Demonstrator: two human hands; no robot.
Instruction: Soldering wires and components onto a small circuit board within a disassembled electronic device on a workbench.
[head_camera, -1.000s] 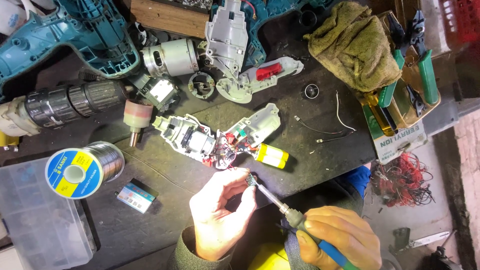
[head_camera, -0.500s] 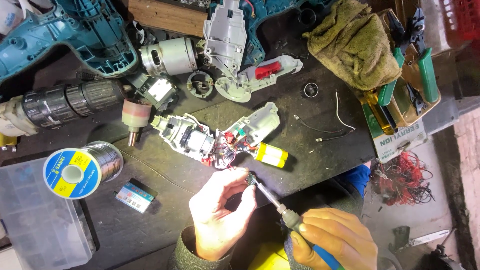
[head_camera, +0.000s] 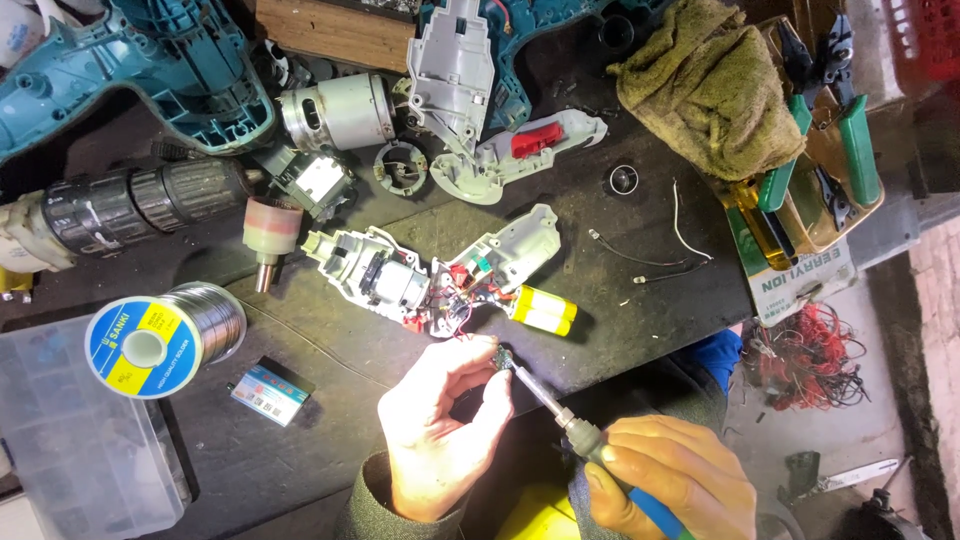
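I am holding a soldering iron (head_camera: 560, 415) in my right hand (head_camera: 672, 478), fingers wrapped tight around its blue handle, the shaft slanting up and to the left. My left hand (head_camera: 442, 418) is pinching its thumb and forefinger together right at the iron's tip; something small is sitting between them, but I cannot tell what it is. Both hands are working at the near edge of the dark workbench (head_camera: 330, 440). Just beyond the tip, an opened grey power tool (head_camera: 430, 275) is lying on the bench with its motor and red wiring showing, and a yellow battery cell (head_camera: 542, 310) is lying beside it. A spool of solder wire (head_camera: 165, 338) is standing well to the left, with a small blue box (head_camera: 270, 393) near it. A teal drill housing (head_camera: 120, 70) and an olive rag (head_camera: 705, 85) are lying along the far side.
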